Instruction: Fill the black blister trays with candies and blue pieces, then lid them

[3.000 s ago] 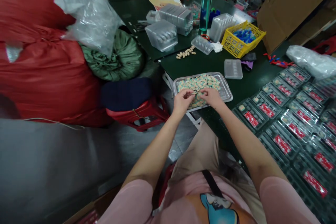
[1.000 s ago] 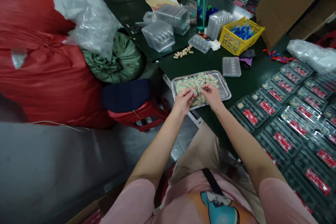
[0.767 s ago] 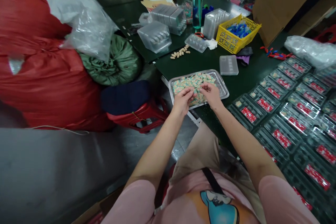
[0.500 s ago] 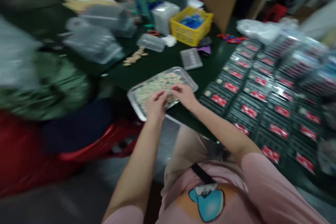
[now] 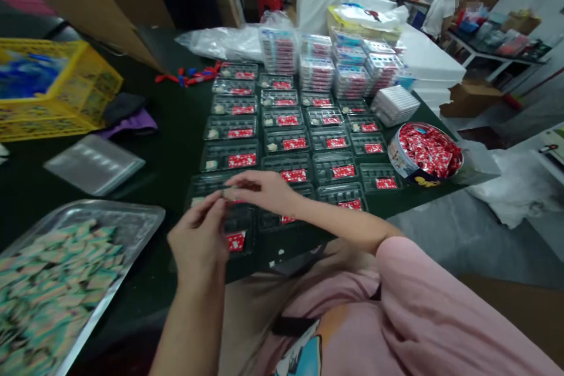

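My left hand (image 5: 200, 235) is raised over the near-left clear plastic trays, its thumb and fingers pinched together. My right hand (image 5: 267, 191) meets it from the right, also pinching, with the fingertips of both hands close together. What they hold is too small and too covered to make out. Beneath and beyond them stand rows of clear plastic trays (image 5: 231, 127), many with a red-and-white patterned packet (image 5: 242, 160) and some with a small pale piece (image 5: 211, 164). At the lower left, a metal tray (image 5: 145, 220) holds a heap of small pale, green-edged flat pieces (image 5: 57, 288).
A yellow basket (image 5: 88, 88) with blue items stands at the far left, near a stack of clear plastic sheets (image 5: 94, 163). Stacked filled packs (image 5: 317, 61) rise behind the trays. A round tub (image 5: 403, 161) of red packets sits right. A person (image 5: 438, 14) is in the background.
My view has swung right. Both hands have moved from the metal tray of pale pieces to above the near-left clear plastic trays, fingers still pinched.
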The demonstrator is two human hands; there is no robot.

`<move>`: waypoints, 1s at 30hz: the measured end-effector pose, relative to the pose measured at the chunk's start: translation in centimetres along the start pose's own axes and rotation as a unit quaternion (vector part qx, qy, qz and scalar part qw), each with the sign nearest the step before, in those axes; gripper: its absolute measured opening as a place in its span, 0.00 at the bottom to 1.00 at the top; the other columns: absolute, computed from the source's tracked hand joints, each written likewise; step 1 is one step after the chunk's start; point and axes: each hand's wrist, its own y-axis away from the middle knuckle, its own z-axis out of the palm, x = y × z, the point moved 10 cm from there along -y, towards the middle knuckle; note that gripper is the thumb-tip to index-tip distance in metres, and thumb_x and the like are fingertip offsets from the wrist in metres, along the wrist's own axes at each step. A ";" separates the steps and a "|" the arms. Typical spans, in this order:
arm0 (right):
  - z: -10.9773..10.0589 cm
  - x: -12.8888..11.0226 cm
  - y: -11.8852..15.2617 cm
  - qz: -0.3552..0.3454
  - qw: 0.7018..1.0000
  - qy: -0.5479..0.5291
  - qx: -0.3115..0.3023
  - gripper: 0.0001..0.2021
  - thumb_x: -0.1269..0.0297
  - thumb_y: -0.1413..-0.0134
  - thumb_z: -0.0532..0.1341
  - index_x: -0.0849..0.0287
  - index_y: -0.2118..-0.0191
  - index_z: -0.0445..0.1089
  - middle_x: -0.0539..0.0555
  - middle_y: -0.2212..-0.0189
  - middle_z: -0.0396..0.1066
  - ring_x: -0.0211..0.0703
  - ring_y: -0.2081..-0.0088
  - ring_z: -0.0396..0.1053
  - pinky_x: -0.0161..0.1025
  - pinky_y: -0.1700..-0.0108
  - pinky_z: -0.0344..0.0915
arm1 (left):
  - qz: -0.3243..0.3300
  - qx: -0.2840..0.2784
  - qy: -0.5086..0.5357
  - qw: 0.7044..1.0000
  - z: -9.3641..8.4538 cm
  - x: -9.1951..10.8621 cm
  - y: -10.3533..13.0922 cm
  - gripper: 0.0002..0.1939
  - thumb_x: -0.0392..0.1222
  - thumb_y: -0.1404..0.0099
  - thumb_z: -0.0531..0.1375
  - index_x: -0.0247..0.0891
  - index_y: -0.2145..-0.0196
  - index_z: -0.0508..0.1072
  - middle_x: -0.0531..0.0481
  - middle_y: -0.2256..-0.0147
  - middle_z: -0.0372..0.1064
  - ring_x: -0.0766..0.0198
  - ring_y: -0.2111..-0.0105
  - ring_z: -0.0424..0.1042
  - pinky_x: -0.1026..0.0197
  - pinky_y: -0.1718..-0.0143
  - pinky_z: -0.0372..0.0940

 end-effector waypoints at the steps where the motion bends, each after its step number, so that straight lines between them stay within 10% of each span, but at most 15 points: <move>1: -3.1 0.2 1.1 0.011 1.000 0.013 0.021 0.09 0.61 0.46 0.65 0.55 0.59 0.77 0.48 0.64 0.77 0.37 0.63 0.72 0.35 0.57 0.68 | -0.003 -0.025 -0.015 1.000 1.5 -0.3 0.7 0.14 0.39 0.56 0.69 0.42 0.67 0.81 0.54 0.67 0.79 0.67 0.69 0.74 0.61 0.58 0.69; 8: -27.7 2.3 9.4 0.084 0.960 0.153 0.219 0.06 0.63 0.51 0.66 0.57 0.66 0.76 0.49 0.69 0.77 0.40 0.67 0.71 0.40 0.58 0.66 | 0.010 -0.091 -0.062 0.994 4.9 -0.8 2.7 0.11 0.42 0.52 0.68 0.43 0.67 0.80 0.51 0.64 0.79 0.65 0.69 0.75 0.63 0.67 0.68; 12: -37.1 5.0 11.6 0.126 0.922 0.196 0.309 0.04 0.66 0.55 0.66 0.60 0.71 0.74 0.49 0.75 0.73 0.38 0.72 0.68 0.38 0.62 0.64 | 0.007 -0.088 -0.059 0.994 5.3 -0.6 3.0 0.10 0.40 0.54 0.68 0.42 0.70 0.79 0.52 0.66 0.79 0.66 0.70 0.73 0.63 0.67 0.68; 30: -37.3 9.6 8.1 0.198 0.853 0.416 0.245 0.02 0.70 0.52 0.64 0.61 0.70 0.75 0.49 0.74 0.74 0.38 0.71 0.67 0.35 0.64 0.59 | 0.005 -0.074 -0.054 0.996 3.8 -1.1 2.8 0.13 0.39 0.53 0.70 0.43 0.66 0.81 0.53 0.65 0.78 0.69 0.71 0.73 0.67 0.68 0.65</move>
